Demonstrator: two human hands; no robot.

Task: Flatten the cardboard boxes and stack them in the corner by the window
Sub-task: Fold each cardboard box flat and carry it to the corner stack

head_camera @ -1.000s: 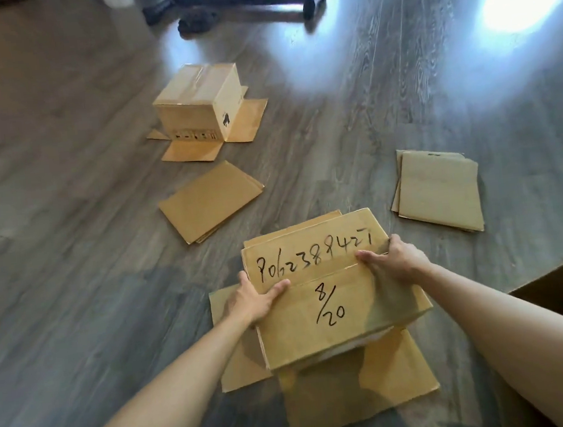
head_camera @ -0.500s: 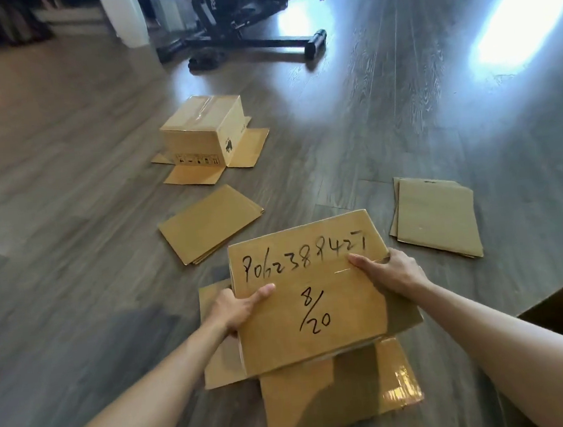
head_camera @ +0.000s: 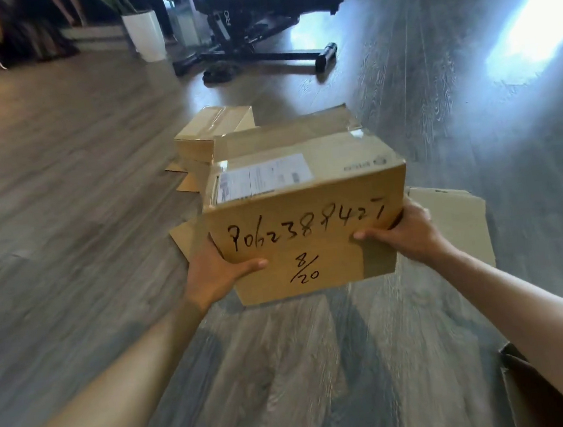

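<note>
Head view. Item: brown corrugated cardboard box (head_camera: 308,224) with black handwritten digits and "8/20" on its near face and a white shipping label (head_camera: 264,177) on top; held off the grey wood-plank floor (head_camera: 65,199), in front of the person.

Hold: left hand (head_camera: 215,276) grips the lower left corner, thumb across the written face, fingers hidden behind. Right hand (head_camera: 402,232) grips the right edge, thumb on the front, fingers curled round the side.

Handling (judged): likely empty and light; panels stiff, faces dry and easy to grip, clear tape at the seams slicker. Best taken at opposite edges or corners, as now; pressing diagonal corners should collapse it once the flaps are free.

Nearby: second brown taped cardboard box (head_camera: 212,132) standing beyond; flattened brown cardboard sheet (head_camera: 452,221) on the floor at right. Window corner not identifiable.
</note>
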